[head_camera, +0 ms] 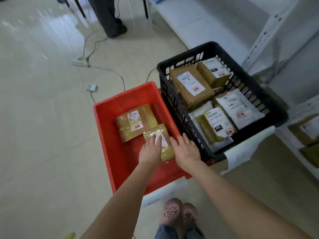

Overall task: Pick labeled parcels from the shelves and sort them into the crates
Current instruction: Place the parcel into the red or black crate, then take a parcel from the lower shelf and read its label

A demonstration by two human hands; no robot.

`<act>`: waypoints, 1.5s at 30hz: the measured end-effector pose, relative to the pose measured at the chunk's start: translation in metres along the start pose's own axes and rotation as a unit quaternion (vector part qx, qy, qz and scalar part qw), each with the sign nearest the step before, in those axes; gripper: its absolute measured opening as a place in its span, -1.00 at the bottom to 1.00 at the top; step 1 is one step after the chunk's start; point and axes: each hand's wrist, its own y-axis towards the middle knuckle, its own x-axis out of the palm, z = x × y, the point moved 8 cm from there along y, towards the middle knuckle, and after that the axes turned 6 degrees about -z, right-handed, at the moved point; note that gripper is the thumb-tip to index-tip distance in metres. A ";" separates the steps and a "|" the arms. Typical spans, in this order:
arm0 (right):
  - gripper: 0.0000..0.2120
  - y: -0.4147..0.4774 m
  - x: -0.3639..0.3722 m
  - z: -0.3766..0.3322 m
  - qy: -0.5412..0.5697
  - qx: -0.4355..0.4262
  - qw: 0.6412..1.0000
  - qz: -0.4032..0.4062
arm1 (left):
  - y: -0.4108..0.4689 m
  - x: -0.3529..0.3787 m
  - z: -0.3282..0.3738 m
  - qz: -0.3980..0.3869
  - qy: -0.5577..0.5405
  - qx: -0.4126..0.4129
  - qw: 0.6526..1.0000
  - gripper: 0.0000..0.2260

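Note:
A red crate (107, 128) stands on the floor in front of me. Inside it lie a larger taped brown parcel (133, 122) and a smaller taped parcel (159, 135) with a white label. My left hand (151, 150) lies flat on the smaller parcel's left side, fingers straight. At the parcel's right edge, by the crate wall, is my right hand (185, 150), its fingers also straight. To the right stands a black slotted crate (264, 94), which holds several labeled parcels, among them a brown box (191, 85) and a white mailer bag (239, 108).
White metal shelving (269, 33) rises at the right, with parcels (306, 130) on a low shelf. A power strip (80, 62), an adapter (92, 87) and cables lie on the tiled floor. Another person's legs (110, 16) stand at the top. My feet (179, 213) are just behind the red crate.

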 end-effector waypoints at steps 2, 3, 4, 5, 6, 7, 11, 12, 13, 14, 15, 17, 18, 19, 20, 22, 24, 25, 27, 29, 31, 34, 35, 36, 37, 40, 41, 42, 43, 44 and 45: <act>-0.27 -0.023 -0.025 0.017 0.017 0.026 0.999 0.019 | -0.014 -0.029 0.026 0.018 0.014 0.025 0.999 -0.20; -0.27 -0.035 -0.037 0.027 0.022 0.042 0.998 0.030 | -0.021 -0.043 0.041 0.026 0.023 0.041 0.999 -0.21; -0.27 -0.047 -0.048 0.038 0.028 0.058 0.997 0.043 | -0.027 -0.057 0.057 0.036 0.032 0.061 0.997 -0.22; -0.28 -0.059 -0.060 0.050 0.034 0.075 0.995 0.057 | -0.033 -0.070 0.073 0.045 0.042 0.081 0.995 -0.23; -0.30 -0.073 -0.071 0.062 0.039 0.090 0.993 0.071 | -0.040 -0.083 0.089 0.054 0.051 0.099 0.992 -0.25; -0.31 -0.086 -0.083 0.074 0.043 0.105 0.990 0.084 | -0.045 -0.095 0.105 0.063 0.060 0.117 0.989 -0.26; -0.34 -0.147 -0.122 0.126 0.061 0.173 0.974 0.131 | -0.070 -0.140 0.170 0.095 0.098 0.188 0.973 -0.23; -0.36 -0.164 -0.130 0.139 0.065 0.194 0.968 0.144 | -0.077 -0.149 0.188 0.103 0.105 0.207 0.967 -0.22; -0.38 -0.181 -0.135 0.152 0.070 0.214 0.962 0.155 | -0.086 -0.156 0.205 0.106 0.111 0.225 0.962 -0.22; -0.38 -0.197 -0.140 0.164 0.076 0.235 0.955 0.166 | -0.095 -0.162 0.221 0.108 0.119 0.242 0.957 -0.23; -0.37 -0.213 -0.144 0.175 0.082 0.257 0.947 0.177 | -0.104 -0.167 0.238 0.113 0.132 0.260 0.950 -0.24; -0.35 -0.246 -0.150 0.194 0.097 0.292 0.931 0.197 | -0.119 -0.174 0.270 0.124 0.153 0.296 0.935 -0.26; -0.37 -0.262 -0.153 0.203 0.105 0.302 0.923 0.212 | -0.126 -0.177 0.288 0.131 0.157 0.315 0.927 -0.27; -0.42 -0.278 -0.155 0.213 0.111 0.312 0.916 0.228 | -0.134 -0.179 0.305 0.138 0.162 0.333 0.919 -0.27; -0.46 -0.295 -0.156 0.223 0.113 0.322 0.909 0.240 | -0.143 -0.180 0.324 0.142 0.165 0.350 0.911 -0.28; -0.46 -0.329 -0.156 0.243 0.116 0.344 0.897 0.253 | -0.163 -0.180 0.361 0.140 0.173 0.380 0.898 -0.31; -0.46 -0.362 -0.157 0.264 0.120 0.359 0.886 0.269 | -0.185 -0.180 0.397 0.153 0.190 0.408 0.880 -0.33; -0.45 -0.377 -0.156 0.276 0.123 0.367 0.880 0.276 | -0.194 -0.180 0.415 0.162 0.198 0.420 0.870 -0.34; -0.46 -0.404 -0.154 0.300 0.129 0.385 0.868 0.286 | -0.209 -0.178 0.449 0.169 0.206 0.438 0.859 -0.35; -0.46 -0.428 -0.148 0.325 0.134 0.397 0.861 0.288 | -0.223 -0.175 0.482 0.167 0.206 0.448 0.854 -0.33; -0.46 -0.450 -0.144 0.349 0.138 0.406 0.857 0.287 | -0.236 -0.174 0.513 0.167 0.204 0.450 0.853 -0.29; -0.47 -0.479 -0.140 0.385 0.149 0.409 0.847 0.305 | -0.248 -0.169 0.555 0.167 0.203 0.456 0.850 -0.26; -0.47 -0.487 -0.138 0.393 0.151 0.406 0.846 0.311 | -0.253 -0.166 0.568 0.173 0.206 0.461 0.845 -0.27; -0.45 -0.495 -0.136 0.401 0.154 0.405 0.845 0.314 | -0.258 -0.161 0.579 0.177 0.213 0.469 0.839 -0.28; -0.42 -0.502 -0.131 0.408 0.160 0.406 0.843 0.313 | -0.262 -0.154 0.591 0.174 0.222 0.476 0.833 -0.28; -0.37 -0.520 -0.112 0.431 0.182 0.424 0.832 0.307 | -0.274 -0.131 0.624 0.159 0.243 0.494 0.819 -0.29; -0.37 -0.527 -0.104 0.438 0.190 0.432 0.827 0.305 | -0.277 -0.121 0.636 0.154 0.250 0.504 0.812 -0.29; -0.38 -0.535 -0.095 0.444 0.198 0.441 0.822 0.301 | -0.280 -0.111 0.648 0.151 0.257 0.514 0.804 -0.28; -0.39 -0.543 -0.084 0.451 0.207 0.452 0.816 0.296 | -0.283 -0.100 0.660 0.148 0.265 0.526 0.795 -0.28; -0.41 -0.552 -0.073 0.458 0.216 0.465 0.808 0.289 | -0.287 -0.088 0.673 0.142 0.274 0.537 0.785 -0.28; -0.43 -0.563 -0.061 0.465 0.225 0.480 0.801 0.280 | -0.292 -0.076 0.685 0.134 0.281 0.549 0.776 -0.29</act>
